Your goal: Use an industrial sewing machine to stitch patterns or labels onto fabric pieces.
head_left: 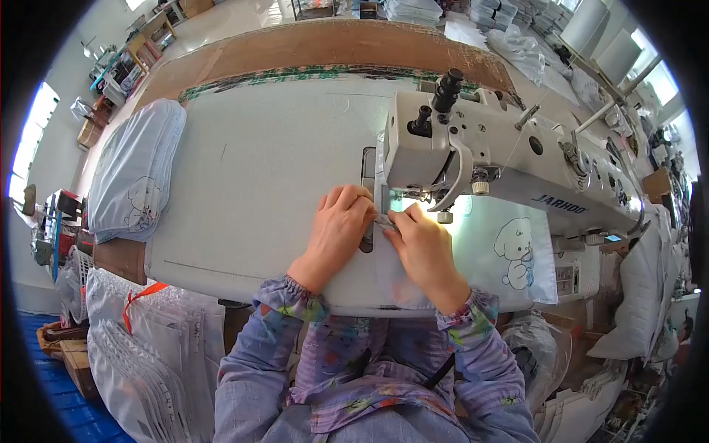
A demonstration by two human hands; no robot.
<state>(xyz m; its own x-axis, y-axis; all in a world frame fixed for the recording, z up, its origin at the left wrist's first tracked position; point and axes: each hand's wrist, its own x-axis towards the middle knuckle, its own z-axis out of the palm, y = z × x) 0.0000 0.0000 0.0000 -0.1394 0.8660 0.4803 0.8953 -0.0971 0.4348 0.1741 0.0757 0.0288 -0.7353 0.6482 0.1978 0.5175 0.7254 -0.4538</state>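
Just in front of the sewing machine [473, 148], my two hands meet close to the lit needle area. My left hand [338, 230] is closed, its fingertips pinching the edge strip of a pale fabric piece [480, 277]. From the right, my right hand [425, 247] pinches the same edge between thumb and fingers. The fabric lies flat under the machine arm and reaches right, with a printed cartoon puppy near its right end. A narrow strip along its left side runs up past the presser foot, which is partly hidden by the machine head.
A stack of white printed fabric pieces [136, 170] rests at the table's left. Below it hang more layered pieces [155, 354] with a red tie [140, 295]. The white tabletop [266, 155] has a brown board [295, 48] behind it. Quilted fabric [635, 295] hangs at the right.
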